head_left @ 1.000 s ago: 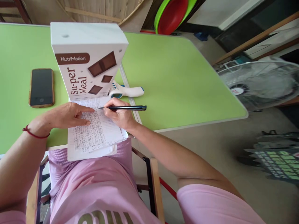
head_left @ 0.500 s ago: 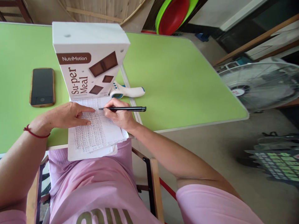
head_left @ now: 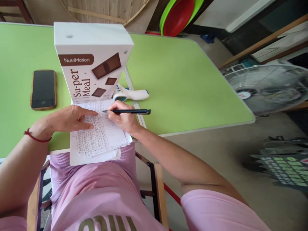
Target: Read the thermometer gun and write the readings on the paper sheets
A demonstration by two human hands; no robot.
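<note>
**Pen on the sheet, hands barely shifted**

Nothing much has moved since the earlier frames: pen tip sits at the same line, both hands stay in place on the paper.

Right hand (head_left: 123,117) closed around the pen (head_left: 130,111), fingers pinched near the tip. Pen lies almost level, tip pointing left and touching the upper part of the sheet (head_left: 101,134), cap end out over the green surface (head_left: 187,83).

Left hand (head_left: 68,118) rests flat on the sheet's left side, holding nothing, fingers loosely stretched, forefinger pointing toward the pen tip and just short of it. Red cord on that wrist.

Sheet is covered in dense rows of writing, too small to read. It lies at the surface's near edge, lower end hanging over toward the lap, with another sheet under it.

Box (head_left: 91,61) stands upright just behind the sheet. Phone (head_left: 43,89) lies face up, left of the box. White thermometer (head_left: 131,94) lies just right of the box, near the right hand. Fan (head_left: 267,88) stands beyond the surface's right edge.
</note>
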